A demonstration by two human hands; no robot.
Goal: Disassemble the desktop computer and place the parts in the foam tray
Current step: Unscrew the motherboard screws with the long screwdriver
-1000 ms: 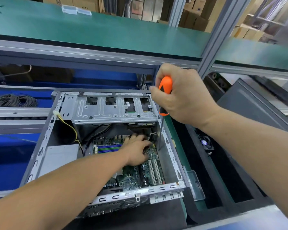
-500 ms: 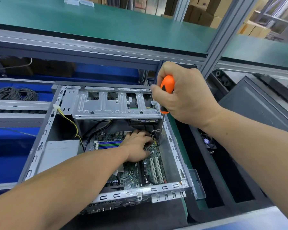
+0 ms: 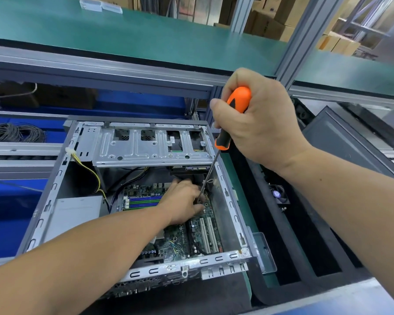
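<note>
Open PC case, bare stamped sheet steel w/ slotted rims, lies on its side on the bench, just left of the black foam tray. Right hand is wrapped tight round a screwdriver: glossy orange handle w/ black inserts, thin steel shaft angling down-left into the case, tip at the board's far right corner beside the left fingers. Left hand reaches in over the motherboard, fingers curled down at the shaft tip; can't tell whether they pinch anything, the tip is hidden behind them. Board is green PCB, densely studded, w/ two white slots on the right & blue/green RAM slots on the left. Above it a ribbed silver drive cage w/ square cutouts spans the case top. Yellow/black wires w/ a white plug hang from the left rim; grey flat PSU box fills the lower left. Tray is matte, w/ deep rectangular pockets; a small fan sits in one. Dark grey side panel leans at the tray's far side. Coil of grey cable at far left, green mat shelf overhead, a clear plastic bin just beside the case's right wall.
</note>
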